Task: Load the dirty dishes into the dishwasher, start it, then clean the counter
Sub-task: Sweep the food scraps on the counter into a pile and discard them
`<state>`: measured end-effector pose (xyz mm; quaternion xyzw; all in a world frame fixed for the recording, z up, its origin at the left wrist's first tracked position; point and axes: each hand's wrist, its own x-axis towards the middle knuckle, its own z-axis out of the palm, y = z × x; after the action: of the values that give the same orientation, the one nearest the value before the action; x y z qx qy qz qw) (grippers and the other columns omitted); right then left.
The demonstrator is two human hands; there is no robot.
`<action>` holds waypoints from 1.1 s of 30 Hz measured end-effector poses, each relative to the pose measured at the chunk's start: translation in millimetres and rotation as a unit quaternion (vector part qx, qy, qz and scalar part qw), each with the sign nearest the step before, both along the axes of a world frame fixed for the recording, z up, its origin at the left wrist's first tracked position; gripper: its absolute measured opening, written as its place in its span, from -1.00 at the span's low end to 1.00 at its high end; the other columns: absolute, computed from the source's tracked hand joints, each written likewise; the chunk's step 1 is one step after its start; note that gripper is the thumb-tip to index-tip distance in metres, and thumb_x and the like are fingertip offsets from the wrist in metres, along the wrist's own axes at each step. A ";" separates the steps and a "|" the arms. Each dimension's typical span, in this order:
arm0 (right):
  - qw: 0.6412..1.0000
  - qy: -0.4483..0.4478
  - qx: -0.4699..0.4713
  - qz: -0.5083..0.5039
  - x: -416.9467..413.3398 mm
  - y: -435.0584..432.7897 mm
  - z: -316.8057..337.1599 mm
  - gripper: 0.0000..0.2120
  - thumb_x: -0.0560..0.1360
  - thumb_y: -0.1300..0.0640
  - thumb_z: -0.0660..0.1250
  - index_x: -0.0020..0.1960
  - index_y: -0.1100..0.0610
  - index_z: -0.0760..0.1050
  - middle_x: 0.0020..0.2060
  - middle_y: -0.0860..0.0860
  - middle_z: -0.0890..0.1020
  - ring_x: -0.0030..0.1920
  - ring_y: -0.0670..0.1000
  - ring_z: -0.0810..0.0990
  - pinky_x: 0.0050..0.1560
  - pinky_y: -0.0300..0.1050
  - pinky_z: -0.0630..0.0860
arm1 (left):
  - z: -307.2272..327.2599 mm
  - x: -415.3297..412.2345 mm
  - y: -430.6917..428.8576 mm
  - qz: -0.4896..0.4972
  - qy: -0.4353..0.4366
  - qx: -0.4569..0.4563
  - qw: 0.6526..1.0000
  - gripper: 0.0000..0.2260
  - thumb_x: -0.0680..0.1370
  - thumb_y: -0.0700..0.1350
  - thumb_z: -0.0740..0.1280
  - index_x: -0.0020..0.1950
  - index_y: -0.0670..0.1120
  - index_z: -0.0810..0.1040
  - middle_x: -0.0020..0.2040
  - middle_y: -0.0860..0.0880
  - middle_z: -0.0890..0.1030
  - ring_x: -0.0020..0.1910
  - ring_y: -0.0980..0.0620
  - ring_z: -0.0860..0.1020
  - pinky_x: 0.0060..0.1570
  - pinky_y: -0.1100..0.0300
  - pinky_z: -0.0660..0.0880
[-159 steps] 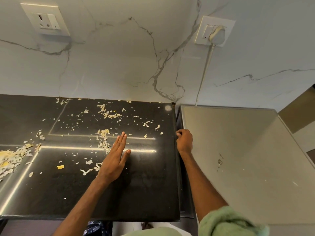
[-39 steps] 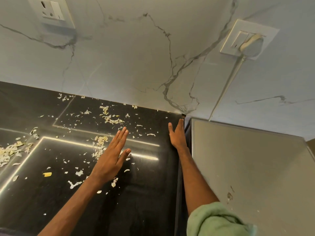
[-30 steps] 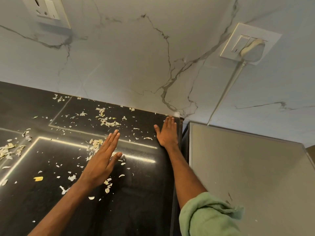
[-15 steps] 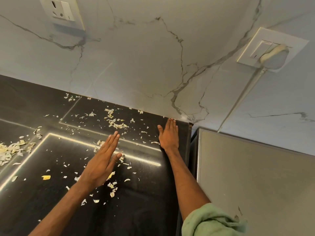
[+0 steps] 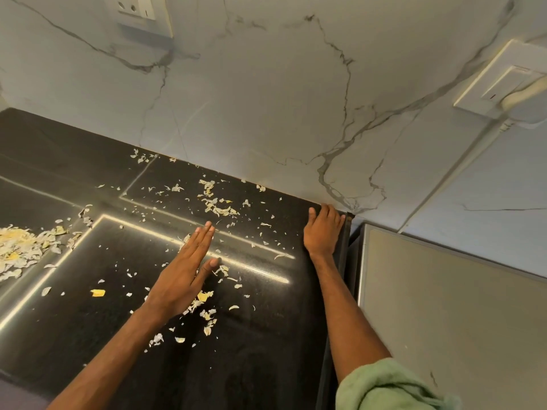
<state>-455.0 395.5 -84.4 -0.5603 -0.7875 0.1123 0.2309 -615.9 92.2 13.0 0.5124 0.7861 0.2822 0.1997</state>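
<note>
— How are the hands?
— The left hand (image 5: 183, 279) lies flat, fingers straight and pressed together, on the glossy black stone worktop (image 5: 266, 350) among pale peel scraps (image 5: 219, 208). The right hand (image 5: 322, 235) lies flat at the far right corner, against the white marble wall (image 5: 266, 99).
— The scraps?
— Scattered across the worktop, thickest at its left edge.

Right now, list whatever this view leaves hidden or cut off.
Head view only.
Counter under the left hand: the palm hides any scraps there.
Scrap pile: cut off by the left edge.
Wall plug: cut off by the right edge.
Upper socket: cut off by the top edge.
Gap beside the grey top: too dark to see into.
</note>
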 end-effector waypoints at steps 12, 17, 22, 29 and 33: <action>0.958 0.194 -0.146 0.153 -20.3 -23.2 14.2 -0.58 0.70 -0.07 0.05 0.47 0.06 0.39 0.45 0.00 0.43 0.49 -0.07 0.29 0.58 0.13 0.05 | -3.5 -6.5 4.0 -0.002 -0.005 0.014 1.000 -0.32 0.53 0.45 -0.18 0.59 0.18 -0.11 0.54 0.37 -0.21 0.53 0.34 -0.20 0.48 0.11 -0.06; 0.959 -0.032 -0.128 0.249 -44.4 -63.2 13.3 -0.31 0.63 -0.27 -0.26 0.62 0.11 -0.02 0.61 0.01 0.01 0.60 -0.04 -0.10 0.60 0.05 -0.14 | -10.3 -16.2 -8.3 0.013 -0.002 0.000 1.000 -0.36 0.57 0.40 -0.16 0.60 0.17 -0.13 0.55 0.33 -0.22 0.53 0.32 -0.21 0.51 0.06 -0.05; 0.901 -0.015 -0.182 0.394 -76.4 -127.6 17.5 -0.28 0.59 -0.32 -0.30 0.62 0.04 -0.03 0.61 -0.04 0.00 0.59 -0.11 -0.08 0.60 0.07 -0.08 | -12.8 -21.5 -18.6 0.020 0.010 -0.001 1.000 -0.36 0.58 0.38 -0.15 0.60 0.15 -0.13 0.55 0.34 -0.22 0.54 0.32 -0.21 0.49 0.13 -0.05; 0.953 -0.008 -0.155 0.259 -30.5 -137.5 15.8 -0.09 0.49 -0.45 -0.46 0.62 0.10 -0.05 0.61 -0.01 -0.03 0.60 -0.07 -0.14 0.60 0.01 -0.16 | -20.0 -41.3 -72.0 0.061 0.003 0.001 0.998 -0.38 0.61 0.31 -0.10 0.62 0.09 -0.11 0.60 0.23 -0.15 0.56 0.28 -0.18 0.53 0.08 -0.05; 0.937 -0.055 -0.143 0.313 -61.5 -191.8 14.5 -0.17 0.54 -0.40 -0.41 0.62 0.13 -0.15 0.60 0.03 -0.13 0.59 -0.03 -0.20 0.58 -0.01 -0.19 | -43.3 -55.0 -123.0 0.104 -0.004 -0.025 0.994 -0.37 0.61 0.29 -0.08 0.62 0.06 -0.07 0.61 0.21 -0.11 0.56 0.28 -0.16 0.57 0.04 -0.04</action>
<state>-516.5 203.7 -69.8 -0.3180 -0.9101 0.2594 0.0582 -670.9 -30.8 -30.3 0.4215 0.8410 0.2840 0.1855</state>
